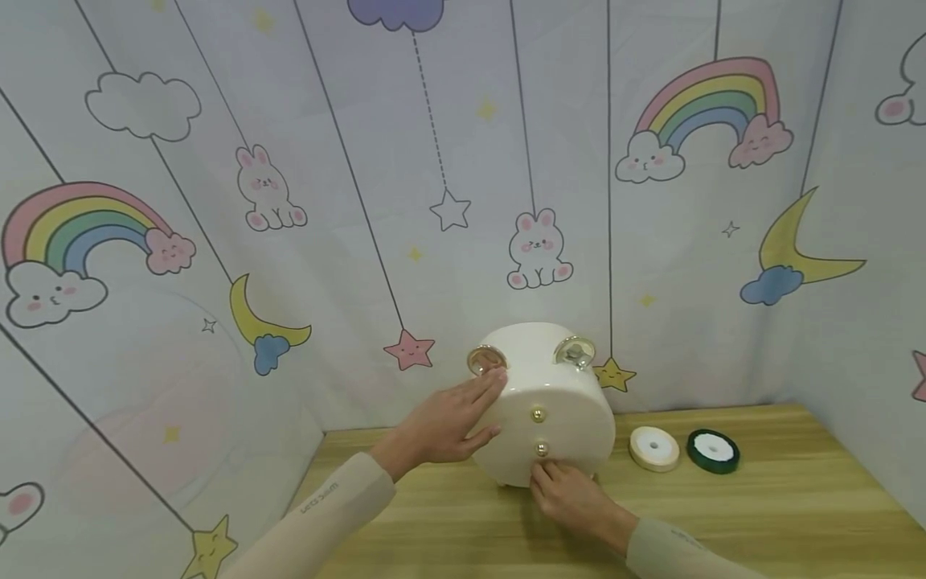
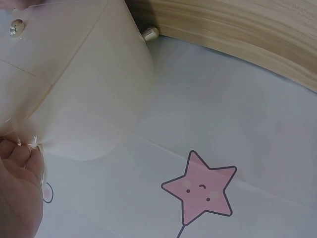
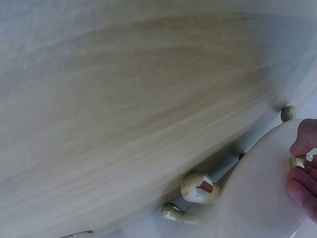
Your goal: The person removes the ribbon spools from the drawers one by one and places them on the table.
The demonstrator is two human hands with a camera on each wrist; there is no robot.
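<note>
A glossy white rounded box [image 1: 506,410] stands on the wooden table, with a gold ear-like ring at each top corner and round gold knobs [image 1: 538,415] down its front. A thin seam crosses its front in the left wrist view. My left hand [image 1: 452,418] rests on the box's upper left, its fingertips at the left gold ring [image 1: 486,359]. Low on the front, my right hand [image 1: 571,494] pinches a small gold knob [image 3: 296,162] between thumb and fingers. Gold feet [image 3: 172,212] show under the box in the right wrist view.
To the right of the box lie a cream ribbon spool [image 1: 654,449] and a dark green ribbon spool [image 1: 713,450]. Behind and at both sides of the table [image 1: 781,515] hangs a pale curtain [image 1: 463,281] printed with rainbows, rabbits, moons and stars.
</note>
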